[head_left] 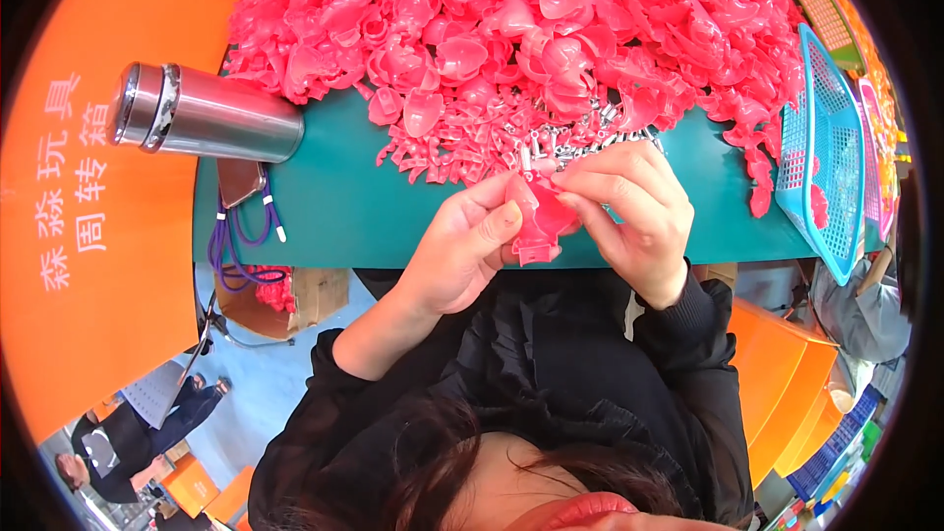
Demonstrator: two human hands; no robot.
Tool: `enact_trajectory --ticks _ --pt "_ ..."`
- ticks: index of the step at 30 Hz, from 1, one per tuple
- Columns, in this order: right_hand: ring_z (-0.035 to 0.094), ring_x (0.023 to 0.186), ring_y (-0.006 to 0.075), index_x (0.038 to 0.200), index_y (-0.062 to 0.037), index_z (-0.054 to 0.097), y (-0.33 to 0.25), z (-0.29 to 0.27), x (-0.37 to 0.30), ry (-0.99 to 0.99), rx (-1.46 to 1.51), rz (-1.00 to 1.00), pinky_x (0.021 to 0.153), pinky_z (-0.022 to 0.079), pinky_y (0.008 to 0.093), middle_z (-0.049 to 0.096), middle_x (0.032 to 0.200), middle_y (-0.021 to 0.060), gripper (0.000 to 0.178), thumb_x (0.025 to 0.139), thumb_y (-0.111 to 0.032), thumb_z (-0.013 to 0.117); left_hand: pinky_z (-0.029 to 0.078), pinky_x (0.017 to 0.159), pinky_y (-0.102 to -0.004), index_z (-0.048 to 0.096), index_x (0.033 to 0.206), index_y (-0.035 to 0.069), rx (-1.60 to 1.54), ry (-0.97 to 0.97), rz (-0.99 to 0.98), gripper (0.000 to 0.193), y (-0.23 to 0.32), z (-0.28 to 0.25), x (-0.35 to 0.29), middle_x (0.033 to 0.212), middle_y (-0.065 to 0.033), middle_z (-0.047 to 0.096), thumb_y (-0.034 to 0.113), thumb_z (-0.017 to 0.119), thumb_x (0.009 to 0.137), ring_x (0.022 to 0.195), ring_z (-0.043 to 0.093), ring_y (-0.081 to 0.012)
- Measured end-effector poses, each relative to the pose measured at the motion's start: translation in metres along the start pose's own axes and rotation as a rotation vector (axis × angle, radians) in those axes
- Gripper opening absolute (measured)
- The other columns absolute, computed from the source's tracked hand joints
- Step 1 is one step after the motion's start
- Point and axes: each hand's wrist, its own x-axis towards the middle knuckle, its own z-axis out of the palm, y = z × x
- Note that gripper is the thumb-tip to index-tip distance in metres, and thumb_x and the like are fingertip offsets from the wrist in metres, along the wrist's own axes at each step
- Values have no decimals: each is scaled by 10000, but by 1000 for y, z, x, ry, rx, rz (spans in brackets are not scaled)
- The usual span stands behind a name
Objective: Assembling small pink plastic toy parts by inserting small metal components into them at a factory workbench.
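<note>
Over the near edge of the table, my left hand [470, 244] grips a glossy pink plastic part [539, 216] between thumb and fingers. This part has a small rectangular block at its lower end. My right hand [634, 208] is closed, its thumb and fingertips pinched at the part's upper right edge. Whether a smaller piece sits between those fingertips is hidden. Just beyond both hands lie small silvery metal pieces [593, 128]. Left of them is a patch of small pink plastic pieces [447, 146].
A large heap of pink plastic shells [511, 15] covers the far side of the green table [339, 221]. A steel flask [231, 116] lies at the left, near a purple cord [224, 246]. Blue baskets [836, 152] stand at the right. An orange box [108, 265] borders the table's left side.
</note>
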Motion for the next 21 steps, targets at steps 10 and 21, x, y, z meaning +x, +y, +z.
enact_trajectory --ticks 10,21 --pt "623 719 200 863 -22 694 2 1 -6 51 9 15 626 488 286 655 810 71 244 638 61 742 527 845 -324 488 1220 5 26 -76 27 422 -1 -1 -3 1105 -106 614 312 555 938 1036 619 -226" --pt "612 700 220 906 -20 676 9 4 -10 -113 -155 -95 613 500 302 634 816 71 275 645 57 717 510 893 -341 454 1268 -27 113 -18 15 404 -4 -3 -3 1133 -132 602 131 582 919 1033 621 -255"
